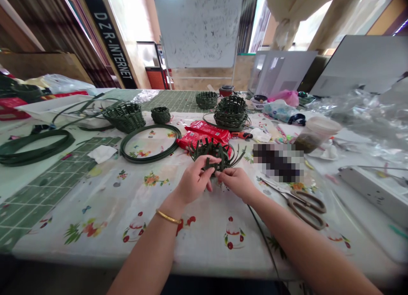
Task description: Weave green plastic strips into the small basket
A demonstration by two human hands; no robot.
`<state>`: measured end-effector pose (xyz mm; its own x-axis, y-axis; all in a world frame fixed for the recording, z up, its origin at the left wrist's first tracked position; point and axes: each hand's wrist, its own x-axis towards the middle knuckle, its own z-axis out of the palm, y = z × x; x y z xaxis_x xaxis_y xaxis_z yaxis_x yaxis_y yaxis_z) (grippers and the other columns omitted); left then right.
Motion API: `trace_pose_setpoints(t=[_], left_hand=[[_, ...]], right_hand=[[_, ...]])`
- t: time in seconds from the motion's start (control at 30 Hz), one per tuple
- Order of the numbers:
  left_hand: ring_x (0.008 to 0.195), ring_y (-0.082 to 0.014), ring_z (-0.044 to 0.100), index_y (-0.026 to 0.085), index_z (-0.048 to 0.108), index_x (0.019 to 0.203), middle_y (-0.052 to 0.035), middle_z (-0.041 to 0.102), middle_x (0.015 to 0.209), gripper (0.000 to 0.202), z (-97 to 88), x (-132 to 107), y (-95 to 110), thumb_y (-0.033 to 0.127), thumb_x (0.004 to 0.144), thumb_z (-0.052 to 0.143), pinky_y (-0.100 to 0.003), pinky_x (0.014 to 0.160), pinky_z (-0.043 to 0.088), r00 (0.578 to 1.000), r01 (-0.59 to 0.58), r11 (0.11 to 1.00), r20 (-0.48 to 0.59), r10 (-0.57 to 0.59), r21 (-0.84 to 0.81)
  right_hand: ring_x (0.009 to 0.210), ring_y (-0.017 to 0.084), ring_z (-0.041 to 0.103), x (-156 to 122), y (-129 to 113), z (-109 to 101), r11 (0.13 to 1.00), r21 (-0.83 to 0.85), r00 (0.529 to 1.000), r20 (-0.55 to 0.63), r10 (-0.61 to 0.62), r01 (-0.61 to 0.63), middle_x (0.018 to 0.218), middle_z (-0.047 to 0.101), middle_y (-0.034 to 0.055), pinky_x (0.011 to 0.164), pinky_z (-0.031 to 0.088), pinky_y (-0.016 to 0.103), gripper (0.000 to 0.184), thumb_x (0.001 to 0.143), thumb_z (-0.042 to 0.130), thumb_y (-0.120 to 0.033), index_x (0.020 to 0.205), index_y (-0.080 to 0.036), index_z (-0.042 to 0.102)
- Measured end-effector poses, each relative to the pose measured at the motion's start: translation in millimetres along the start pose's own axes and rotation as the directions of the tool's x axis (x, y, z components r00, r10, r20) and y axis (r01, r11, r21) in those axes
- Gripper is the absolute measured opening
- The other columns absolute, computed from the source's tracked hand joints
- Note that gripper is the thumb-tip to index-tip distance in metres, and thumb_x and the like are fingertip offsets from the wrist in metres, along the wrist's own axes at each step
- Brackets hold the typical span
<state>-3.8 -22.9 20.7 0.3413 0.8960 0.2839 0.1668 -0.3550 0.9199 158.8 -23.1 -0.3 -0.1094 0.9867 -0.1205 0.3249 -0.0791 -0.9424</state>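
A small dark green woven basket [210,149] with loose strip ends standing up from its rim is between my hands. Around its near left side the fingers of my left hand [196,178] are closed, thumb toward the front. My right hand [236,181] pinches at the basket's near right side, its thumb and forefinger close to my left thumb. Exactly which strip each hand grips is too small to tell. Beyond the basket lie red plastic packets [204,132]. From below my right hand, a long green strip [263,235] trails toward the table's front edge.
Scissors [306,208] lie right of my right forearm, near a blurred dark object [279,163]. Coiled strips [151,160] and several woven baskets [231,112] sit farther back. A plastic cup [315,133] and a power strip [379,193] are at the right.
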Motion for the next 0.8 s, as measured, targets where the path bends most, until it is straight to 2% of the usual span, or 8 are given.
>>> trace_pose_setpoints(t=[0.07,0.17,0.23,0.37,0.53,0.67,0.8], left_hand=[[0.041,-0.0016,0.049,0.020,0.046,0.095,-0.0058,0.059,0.108,0.010,1.1,-0.5,-3.7,0.026,0.087,0.044,-0.019,0.044,0.043,0.998,-0.066,0.995,-0.003,0.067,0.068],[0.042,-0.0018,0.046,0.020,0.044,0.088,-0.0024,0.059,0.095,0.009,0.4,1.1,-9.6,0.022,0.082,0.050,-0.017,0.043,0.040,0.993,-0.077,0.972,-0.073,0.095,0.222],[0.043,-0.0035,0.048,0.020,0.043,0.088,0.0001,0.057,0.087,0.014,-1.6,2.7,-11.7,0.019,0.079,0.053,-0.018,0.044,0.041,0.998,-0.030,0.962,-0.041,0.042,0.270],[0.044,-0.0080,0.054,0.021,0.042,0.082,0.0039,0.054,0.075,0.016,-6.1,6.2,-13.1,0.017,0.074,0.055,-0.020,0.043,0.043,0.979,0.124,0.967,0.133,-0.155,0.221],[0.042,-0.0092,0.054,0.021,0.041,0.074,0.0067,0.051,0.062,0.019,-10.3,11.3,-18.0,0.021,0.071,0.060,-0.020,0.041,0.042,0.973,0.203,0.962,0.072,-0.219,0.183],[0.036,-0.0080,0.050,0.021,0.041,0.074,0.0067,0.054,0.063,0.021,-13.2,13.1,-19.8,0.023,0.070,0.062,-0.019,0.035,0.037,0.959,0.255,0.959,0.094,-0.267,0.127],[0.033,-0.0052,0.044,0.020,0.050,0.084,0.0055,0.061,0.064,0.024,-13.9,14.7,-15.8,0.025,0.068,0.067,-0.018,0.034,0.033,0.947,0.285,0.953,0.127,-0.296,0.101]], right_hand=[[0.039,0.006,0.026,0.8,-1.4,-2.6,0.999,0.043,1.000,-0.002,0.027,-0.026,0.040,0.034,-0.0069,0.039,0.018,0.022,0.037,0.071,0.059,-0.050,0.055,-0.018,0.055],[0.036,0.005,0.024,1.3,-2.9,-4.7,0.992,0.114,0.998,0.016,0.058,-0.060,0.038,0.030,-0.0085,0.037,0.016,0.022,0.037,0.071,0.060,-0.051,0.058,-0.017,0.057],[0.035,0.005,0.021,1.1,-3.3,-4.2,0.984,0.157,0.996,0.033,0.078,-0.082,0.038,0.028,-0.0094,0.037,0.016,0.022,0.037,0.070,0.060,-0.052,0.058,-0.017,0.056],[0.034,0.004,0.020,-0.1,-3.6,0.1,0.973,0.198,0.991,0.079,0.108,-0.122,0.038,0.027,-0.0098,0.035,0.014,0.022,0.037,0.070,0.061,-0.051,0.057,-0.017,0.055],[0.034,0.004,0.018,-0.9,-5.5,1.6,0.969,0.207,0.982,0.161,0.100,-0.133,0.037,0.026,-0.0104,0.036,0.012,0.022,0.036,0.071,0.059,-0.051,0.058,-0.018,0.055],[0.036,0.005,0.020,2.4,-4.8,-4.1,0.982,0.145,0.975,0.201,0.093,-0.124,0.037,0.028,-0.0092,0.038,0.013,0.023,0.035,0.069,0.061,-0.051,0.058,-0.017,0.060],[0.041,0.006,0.027,8.1,-1.6,-9.7,0.996,-0.088,0.991,0.123,0.043,-0.033,0.041,0.037,-0.0061,0.041,0.020,0.024,0.033,0.066,0.065,-0.048,0.056,-0.016,0.063]])
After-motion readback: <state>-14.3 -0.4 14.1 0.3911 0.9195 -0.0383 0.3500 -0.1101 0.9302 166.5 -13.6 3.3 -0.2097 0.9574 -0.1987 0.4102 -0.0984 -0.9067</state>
